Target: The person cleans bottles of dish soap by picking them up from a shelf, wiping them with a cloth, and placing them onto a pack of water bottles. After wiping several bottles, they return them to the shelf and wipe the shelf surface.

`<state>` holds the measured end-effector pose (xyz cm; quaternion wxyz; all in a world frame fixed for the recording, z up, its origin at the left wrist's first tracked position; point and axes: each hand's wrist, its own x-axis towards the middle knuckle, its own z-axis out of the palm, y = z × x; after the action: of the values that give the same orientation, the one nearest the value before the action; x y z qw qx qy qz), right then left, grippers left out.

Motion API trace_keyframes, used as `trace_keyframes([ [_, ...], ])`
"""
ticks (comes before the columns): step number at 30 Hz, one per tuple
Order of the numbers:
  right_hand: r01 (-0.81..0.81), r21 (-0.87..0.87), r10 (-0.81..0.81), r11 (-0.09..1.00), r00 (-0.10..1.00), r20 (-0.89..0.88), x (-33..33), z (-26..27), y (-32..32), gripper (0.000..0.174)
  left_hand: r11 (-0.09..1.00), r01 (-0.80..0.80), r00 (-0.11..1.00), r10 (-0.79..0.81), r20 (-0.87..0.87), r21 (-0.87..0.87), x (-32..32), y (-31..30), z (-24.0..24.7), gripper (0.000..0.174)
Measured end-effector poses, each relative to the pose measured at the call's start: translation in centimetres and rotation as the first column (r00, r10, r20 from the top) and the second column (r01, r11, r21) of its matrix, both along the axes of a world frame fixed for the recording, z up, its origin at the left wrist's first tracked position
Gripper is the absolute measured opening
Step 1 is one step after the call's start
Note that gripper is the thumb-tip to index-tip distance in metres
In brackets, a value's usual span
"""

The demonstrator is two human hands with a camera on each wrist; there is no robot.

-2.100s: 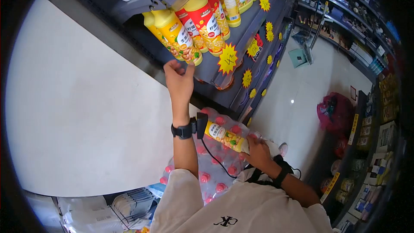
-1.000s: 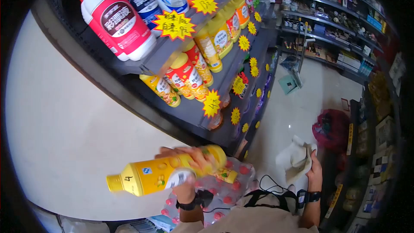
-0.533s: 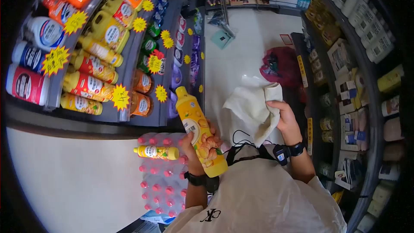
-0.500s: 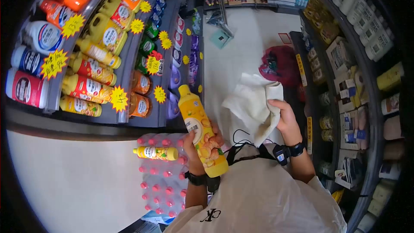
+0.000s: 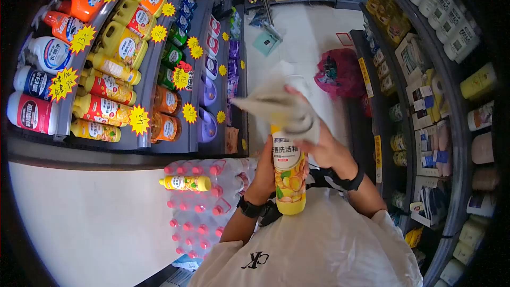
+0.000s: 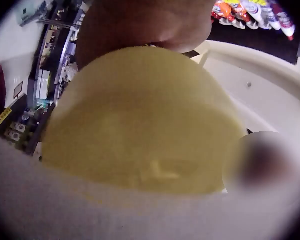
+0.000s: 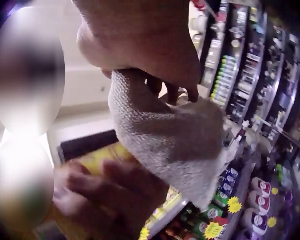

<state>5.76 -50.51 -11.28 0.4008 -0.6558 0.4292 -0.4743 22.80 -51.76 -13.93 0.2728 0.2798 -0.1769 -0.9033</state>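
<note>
Yellow plastic, the bottle (image 5: pixel 290 180) sits within the curled fingers of the left hand (image 5: pixel 265 170); above them, the right hand (image 5: pixel 328 149) grips a soft cloth (image 5: pixel 273 105). Likely heavy and slippery, the bottle wants holding mid-body.

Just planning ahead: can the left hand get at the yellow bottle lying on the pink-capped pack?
Probably not right away: the left hand is gripping another yellow bottle. Once freed, likely yes; the lying bottle is uncovered on the pack, on that hand's side.
</note>
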Motion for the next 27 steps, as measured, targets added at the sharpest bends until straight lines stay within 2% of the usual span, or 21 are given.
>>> trace_keyframes([
  [1, -0.015, -0.332, -0.079, 0.943, 0.961, -0.265, 0.4, 0.4, -0.6, 0.056, 0.996, -0.083, 0.995, 0.084, 0.060, -0.024, 0.3, 0.1, -0.4, 0.062],
  [3, -0.128, -0.259, 0.087, 0.957, 0.983, -0.164, 2.1, 1.4, 0.9, 0.059, 0.978, -0.194, 0.970, 0.203, 0.132, -0.079, 1.2, 0.2, -1.0, 0.060],
  [4, -0.285, -0.294, 0.235, 0.912, 0.952, -0.196, 2.4, 0.9, 1.6, 0.059, 0.978, -0.185, 0.971, 0.197, 0.132, -0.101, 1.4, 0.1, -0.9, 0.060],
  [6, -0.571, -0.348, 0.499, 0.744, 0.820, -0.280, 2.6, -0.3, 2.3, 0.061, 0.981, -0.102, 0.986, 0.121, 0.115, -0.165, 2.0, 0.0, -0.6, 0.060],
  [9, -0.588, -0.318, 0.525, 0.744, 0.808, -0.268, 1.2, 0.6, 2.7, 0.057, 0.959, 0.035, 0.992, 0.002, 0.129, -0.280, 2.3, 0.5, 0.2, 0.060],
  [10, -0.473, -0.383, 0.395, 0.793, 0.879, -0.267, 0.8, 0.1, 2.4, 0.053, 0.949, 0.067, 0.989, -0.022, 0.147, -0.307, 2.2, 0.8, 0.3, 0.060],
  [12, -0.271, -0.459, 0.142, 0.846, 0.945, -0.295, -0.2, 0.9, 0.8, 0.053, 0.931, 0.113, 0.983, -0.053, 0.179, -0.347, 1.9, 1.3, 0.2, 0.060],
  [13, -0.163, -0.499, 0.005, 0.851, 0.953, -0.302, -0.6, 1.4, 0.5, 0.052, 0.921, 0.139, 0.979, -0.071, 0.193, -0.364, 1.8, 1.5, 0.1, 0.060],
  [16, 0.005, -0.511, -0.195, 0.860, 0.927, -0.319, 0.9, 2.8, 0.8, 0.054, 0.907, 0.162, 0.978, -0.094, 0.187, -0.388, 1.5, 1.6, -0.1, 0.060],
  [19, -0.262, -0.475, 0.064, 0.840, 0.917, -0.394, 3.3, 2.3, 3.2, 0.054, 0.915, 0.140, 0.984, -0.087, 0.153, -0.379, 1.9, 1.5, -0.2, 0.060],
  [22, -0.501, -0.478, 0.389, 0.722, 0.864, -0.318, 3.6, 0.6, 4.5, 0.053, 0.919, 0.119, 0.989, -0.074, 0.132, -0.377, 2.1, 1.1, 0.0, 0.060],
  [25, -0.483, -0.465, 0.418, 0.742, 0.875, -0.242, 2.3, 1.0, 4.3, 0.052, 0.914, 0.126, 0.988, -0.081, 0.132, -0.386, 2.2, 1.4, 0.1, 0.061],
  [27, -0.334, -0.497, 0.172, 0.801, 0.924, -0.342, 1.4, 1.7, 3.7, 0.050, 0.911, 0.136, 0.987, -0.091, 0.132, -0.390, 2.1, 1.8, -0.1, 0.061],
])
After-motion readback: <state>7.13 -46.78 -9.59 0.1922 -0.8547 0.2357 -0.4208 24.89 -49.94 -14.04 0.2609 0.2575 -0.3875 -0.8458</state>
